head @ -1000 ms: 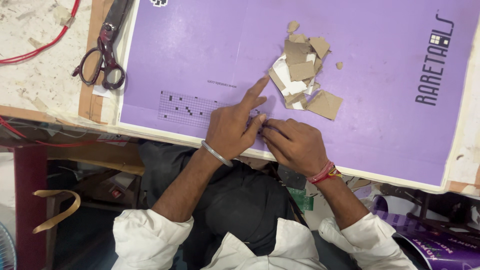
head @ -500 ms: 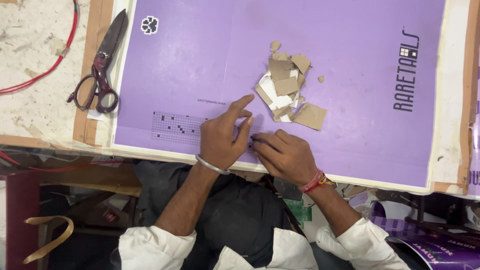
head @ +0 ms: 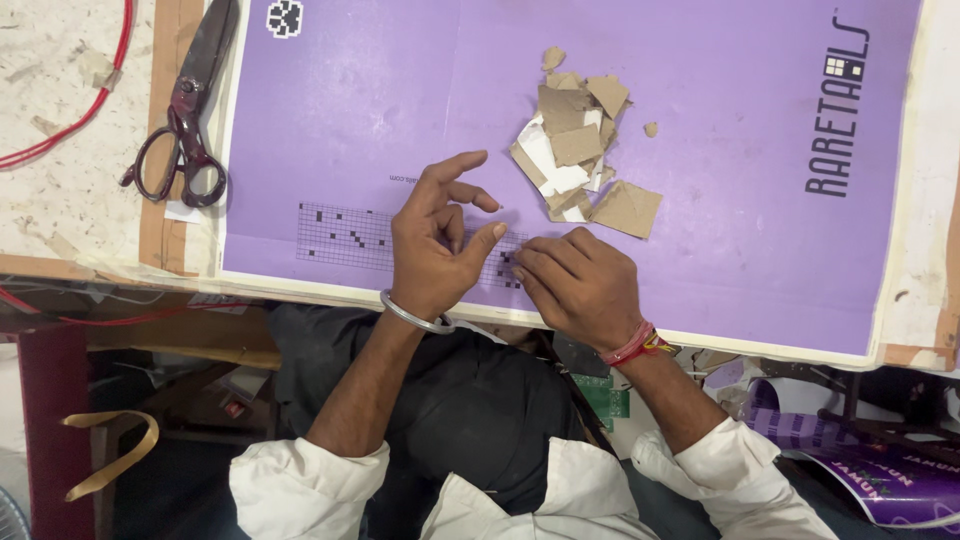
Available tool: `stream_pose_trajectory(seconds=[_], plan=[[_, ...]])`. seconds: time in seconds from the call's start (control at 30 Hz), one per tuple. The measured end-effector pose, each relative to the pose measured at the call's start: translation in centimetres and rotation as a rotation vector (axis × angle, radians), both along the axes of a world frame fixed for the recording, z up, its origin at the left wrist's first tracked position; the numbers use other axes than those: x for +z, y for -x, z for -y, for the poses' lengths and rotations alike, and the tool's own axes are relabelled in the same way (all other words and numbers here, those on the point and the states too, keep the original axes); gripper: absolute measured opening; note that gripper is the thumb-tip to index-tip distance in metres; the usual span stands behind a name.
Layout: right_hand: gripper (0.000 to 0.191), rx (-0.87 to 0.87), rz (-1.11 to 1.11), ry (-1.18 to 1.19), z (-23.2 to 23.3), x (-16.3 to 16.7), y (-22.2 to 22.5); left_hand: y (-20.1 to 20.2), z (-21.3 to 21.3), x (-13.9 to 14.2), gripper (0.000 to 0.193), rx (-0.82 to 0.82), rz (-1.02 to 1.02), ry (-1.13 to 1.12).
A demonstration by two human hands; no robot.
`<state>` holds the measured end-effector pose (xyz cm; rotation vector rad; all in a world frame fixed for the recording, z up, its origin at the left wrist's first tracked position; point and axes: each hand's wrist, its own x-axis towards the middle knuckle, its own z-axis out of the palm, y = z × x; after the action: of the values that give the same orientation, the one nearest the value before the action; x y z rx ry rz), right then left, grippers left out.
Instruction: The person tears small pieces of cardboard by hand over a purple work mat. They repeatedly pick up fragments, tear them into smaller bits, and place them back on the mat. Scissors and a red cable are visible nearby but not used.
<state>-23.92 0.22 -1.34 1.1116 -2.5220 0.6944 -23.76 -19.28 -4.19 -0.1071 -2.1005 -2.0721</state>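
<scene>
1. White cloth sleeves (head: 300, 480) cover both upper arms, rolled up above the elbows; the forearms are bare.
2. A plain silver metal bangle (head: 415, 318) circles the left wrist.
3. Red and orange thread bands (head: 632, 347) wrap the right wrist.
4. Dark trousers (head: 470, 400) cover the lap between the arms.

I have one head view only, looking straight down, close over the purple sheet (head: 700, 230) at the table's near edge.
</scene>
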Motion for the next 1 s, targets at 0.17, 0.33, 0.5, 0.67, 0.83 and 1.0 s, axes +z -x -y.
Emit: stream_pose_trajectory(seconds=[0.17,0.33,0.5,0.67,0.83,1.0], plan=[[0.019,0.008,-0.012,-0.014,0.1,-0.1,0.0,-0.2,-0.1,-0.6,0.057,-0.027,0.059,-0.052],[0.019,0.005,-0.005,-0.018,0.1,-0.2,-0.1,0.1,-0.1,-0.7,0.04,0.005,0.045,0.028],[0.019,0.012,-0.009,-0.023,0.2,-0.3,0.0,-0.3,-0.1,-0.2,0.039,0.087,-0.251,0.346],[0.019,0.021,-0.001,-0.043,0.0,-0.4,0.0,-0.5,-0.2,0.1,0.05,0.032,-0.204,0.746],[0.016,0.018,-0.002,-0.04,0.0,-0.5,0.1,-0.3,-0.5,0.2,0.04,0.019,-0.292,0.801],[0.016,0.033,-0.019,-0.066,0.2,-0.3,0.1,-0.3,-0.5,0.4,0.036,-0.002,-0.256,0.787]])
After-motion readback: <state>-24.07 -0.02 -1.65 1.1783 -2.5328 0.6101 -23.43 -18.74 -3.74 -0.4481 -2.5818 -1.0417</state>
